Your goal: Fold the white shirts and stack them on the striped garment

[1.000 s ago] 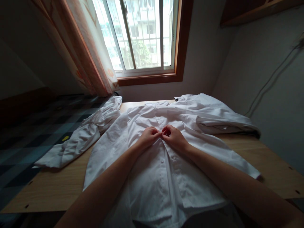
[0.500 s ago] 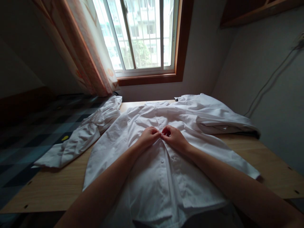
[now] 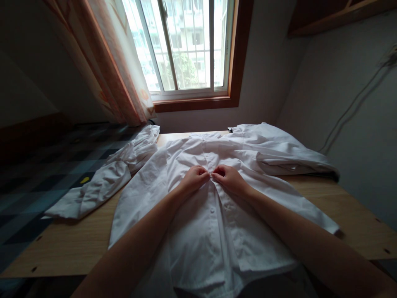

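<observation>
A white button-front shirt lies spread front-up on a light wooden table, collar toward the window. My left hand and my right hand meet at the shirt's middle front strip, fingertips pinched together on the cloth at a button there. Two buttons show on the strip below my hands. The shirt's left sleeve trails off the table's left edge, and its right sleeve runs to the right.
Another white garment lies bunched at the table's back right. A bed with a dark checked cover stands to the left. Behind are a barred window, a patterned curtain, and a cable on the right wall.
My hands stay pinched at the same spot on the shirt front; the right fingers have curled slightly lower. Nothing else has moved.
</observation>
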